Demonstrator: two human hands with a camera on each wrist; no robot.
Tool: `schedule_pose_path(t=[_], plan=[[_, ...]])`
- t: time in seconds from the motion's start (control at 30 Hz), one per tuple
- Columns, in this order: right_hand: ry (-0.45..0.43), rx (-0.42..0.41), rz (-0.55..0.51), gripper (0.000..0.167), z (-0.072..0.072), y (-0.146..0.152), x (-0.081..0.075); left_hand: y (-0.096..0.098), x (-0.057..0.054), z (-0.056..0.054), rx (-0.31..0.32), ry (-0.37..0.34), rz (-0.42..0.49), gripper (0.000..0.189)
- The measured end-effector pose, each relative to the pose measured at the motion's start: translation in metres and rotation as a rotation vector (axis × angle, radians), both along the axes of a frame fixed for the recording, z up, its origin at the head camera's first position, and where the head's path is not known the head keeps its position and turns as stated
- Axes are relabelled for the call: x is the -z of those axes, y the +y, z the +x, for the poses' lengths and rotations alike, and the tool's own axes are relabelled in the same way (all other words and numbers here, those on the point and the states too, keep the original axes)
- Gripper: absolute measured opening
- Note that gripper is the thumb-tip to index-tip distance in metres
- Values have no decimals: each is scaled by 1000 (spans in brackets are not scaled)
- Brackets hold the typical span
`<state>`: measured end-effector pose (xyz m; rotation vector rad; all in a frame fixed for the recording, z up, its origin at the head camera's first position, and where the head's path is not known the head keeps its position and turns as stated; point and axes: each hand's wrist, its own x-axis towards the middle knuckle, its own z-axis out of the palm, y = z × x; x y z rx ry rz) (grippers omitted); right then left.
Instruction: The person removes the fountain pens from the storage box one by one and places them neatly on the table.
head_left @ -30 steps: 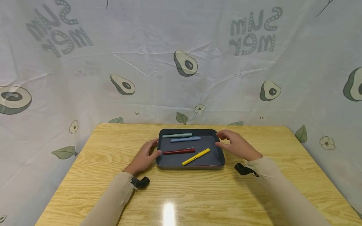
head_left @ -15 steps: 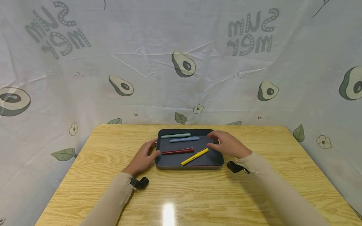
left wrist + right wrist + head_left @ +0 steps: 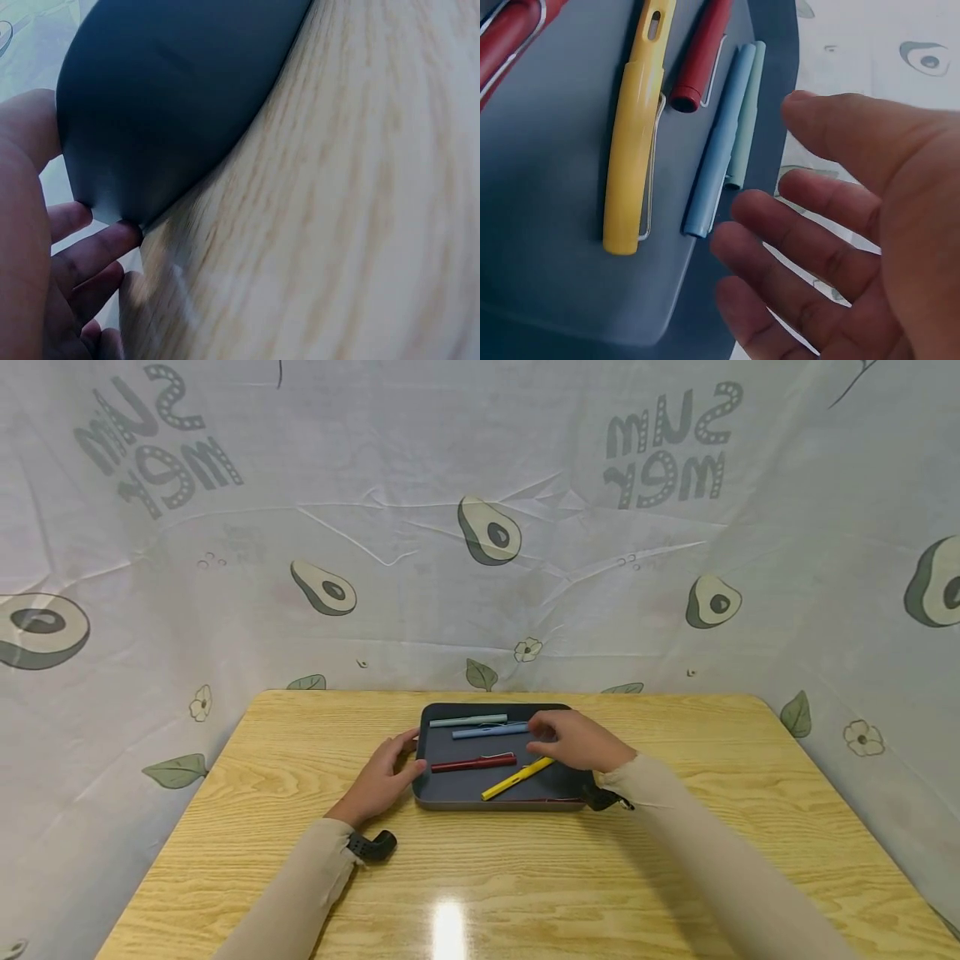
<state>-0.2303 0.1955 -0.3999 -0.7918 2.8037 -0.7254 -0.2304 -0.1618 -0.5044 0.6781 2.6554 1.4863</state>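
In the head view a dark grey tray (image 3: 487, 805) lies on the table with several capped pens in it. A pale green pen (image 3: 468, 721) and a blue pen (image 3: 487, 731) lie at the back. Nearer are a dark red pen (image 3: 472, 763), a yellow pen (image 3: 517, 779) and a second red pen (image 3: 510, 45) along the front wall. My left hand (image 3: 381, 781) holds the tray's left side, thumb at the rim, fingers against the outer wall (image 3: 172, 97). My right hand (image 3: 581, 741) hovers over the tray's right part, fingers spread near the blue pen's end, holding nothing.
The wooden table (image 3: 465, 868) reaches out on all sides of the tray. Behind it hangs a pale cloth (image 3: 405, 602) printed with avocados and leaves. Black wrist bands (image 3: 372, 845) sit on both forearms.
My right hand has moved left from the tray's right rim to above the blue pen's end and the yellow pen's tip. The left hand, tray and pens keep their places.
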Motion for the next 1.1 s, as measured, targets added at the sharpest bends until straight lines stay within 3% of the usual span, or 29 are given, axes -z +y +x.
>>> schedule_pose_path(t=[0.23,0.43,1.1], plan=[[-32,-41,24,24,-7,-12,9,0,0,-1,8,-1,8,63],[-64,-27,60,22,-7,-21,16,1,2,-3,13,16,12,64],[-20,-26,115,19,-9,-44,21,2,-3,1,-10,-10,-12,63]])
